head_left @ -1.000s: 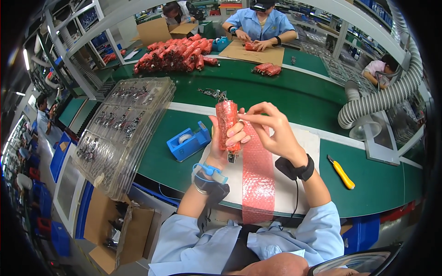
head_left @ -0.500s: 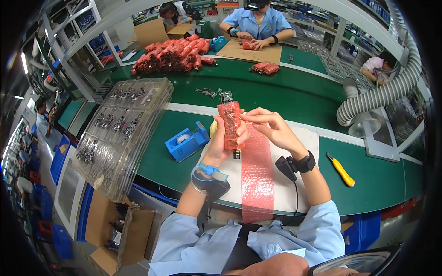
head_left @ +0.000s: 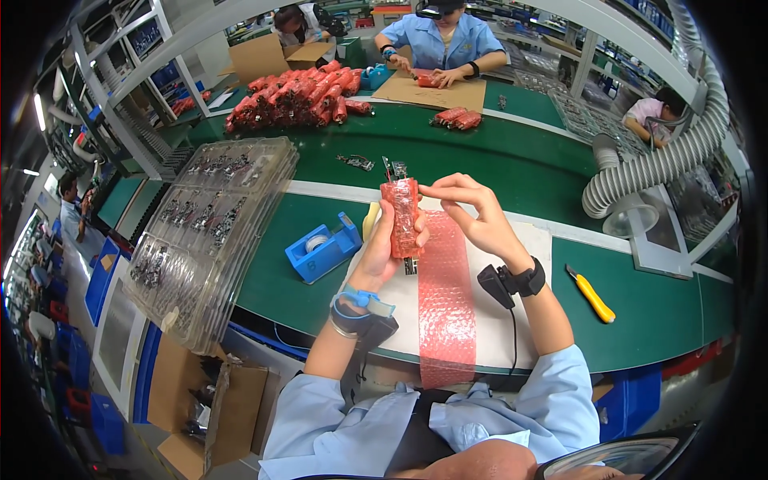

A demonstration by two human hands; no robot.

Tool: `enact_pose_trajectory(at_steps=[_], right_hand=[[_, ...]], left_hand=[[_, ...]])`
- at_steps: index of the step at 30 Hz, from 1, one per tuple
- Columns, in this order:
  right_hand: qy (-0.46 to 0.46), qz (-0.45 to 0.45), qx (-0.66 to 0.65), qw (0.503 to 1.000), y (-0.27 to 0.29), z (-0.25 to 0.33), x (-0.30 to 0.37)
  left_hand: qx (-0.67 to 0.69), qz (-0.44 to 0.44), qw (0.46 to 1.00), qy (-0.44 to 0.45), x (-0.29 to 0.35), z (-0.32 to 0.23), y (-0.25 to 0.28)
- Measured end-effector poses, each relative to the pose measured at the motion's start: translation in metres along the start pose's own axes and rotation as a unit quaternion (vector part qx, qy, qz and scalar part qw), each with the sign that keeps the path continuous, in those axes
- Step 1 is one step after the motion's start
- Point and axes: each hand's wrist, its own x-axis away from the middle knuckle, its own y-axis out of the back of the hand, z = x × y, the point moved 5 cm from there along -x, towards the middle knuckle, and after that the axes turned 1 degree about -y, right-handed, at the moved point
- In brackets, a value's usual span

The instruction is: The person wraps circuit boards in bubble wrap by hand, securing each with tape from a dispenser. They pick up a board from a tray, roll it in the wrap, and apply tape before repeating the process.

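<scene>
Head view: the left hand [head_left: 379,251] is closed around a red-wrapped bundle [head_left: 404,212], thumb along its near left side and fingers curled round its right side. The bundle is held nearly upright over the counter [head_left: 520,172], with bits of circuit board [head_left: 398,170] poking out of its top and another bit out of its bottom end. The right hand [head_left: 486,222] is loosely open, its thumb apart from the outstretched fingers; one fingertip reaches the bundle's upper right edge, and whether it presses there I cannot tell. The left hand and the bundle hide part of what lies beneath them.

Below and to the right, a strip of red bubble wrap [head_left: 448,320] runs over a white sheet [head_left: 520,296] and hangs past the counter's near edge. To the left of the left hand stands a blue tape dispenser [head_left: 320,254], and beyond that a stack of clear trays [head_left: 204,228] filled with small electronic parts. A loose electronic part [head_left: 355,162] lies just beyond the hands. Right of the sheet is a yellow-handled cutter [head_left: 594,300]. Across the counter are a big heap of red bundles [head_left: 296,100], a smaller group [head_left: 456,118], and a co-worker [head_left: 444,40] handling another one on cardboard [head_left: 432,94]. A ribbed grey hose [head_left: 656,172] curves in at the right.
</scene>
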Motion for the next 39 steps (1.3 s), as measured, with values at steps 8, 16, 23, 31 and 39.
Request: enact_pose_trajectory(at_steps=[8,16,23,31,39], right_hand=[[0.083,0.043,0.086,0.992,-0.03,0.009,-0.019],[-0.089,0.154,0.052,0.983,-0.07,-0.051,-0.058],[-0.058,0.185,0.03,0.981,-0.128,-0.071,-0.074],[0.109,0.203,0.164,0.959,-0.158,-0.048,-0.08],[0.057,0.284,0.221,0.931,-0.163,-0.048,-0.092]], left_hand=[[-0.002,-0.126,0.992,-0.006,0.015,-0.016,0.025],[0.057,-0.213,0.957,-0.188,0.048,-0.097,0.08],[0.059,-0.321,0.922,-0.211,0.056,-0.1,0.133],[0.122,-0.296,0.923,-0.213,0.053,-0.097,0.14],[0.117,-0.285,0.93,-0.202,0.051,-0.096,0.139]])
